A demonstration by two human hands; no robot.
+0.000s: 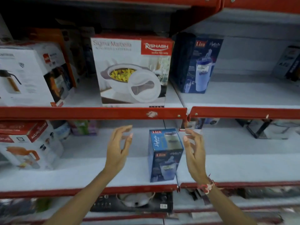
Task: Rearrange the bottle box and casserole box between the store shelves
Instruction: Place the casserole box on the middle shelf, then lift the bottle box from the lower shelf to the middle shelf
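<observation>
Casserole box (133,69): upper shelf (90,113), upright, printed front facing out.
Bottle box (164,155): lower shelf (90,190), standing on end, long axis vertical, front facing out.
Left hand (117,150): left of bottle box, fingers apart, empty.
Right hand (194,151): just beside the box's right edge, fingers apart.

Red-edged store shelves (90,113) with pale boards run across the whole view in tiers. Behind them, a grey back panel (253,51) shows under soft, dim light.
</observation>
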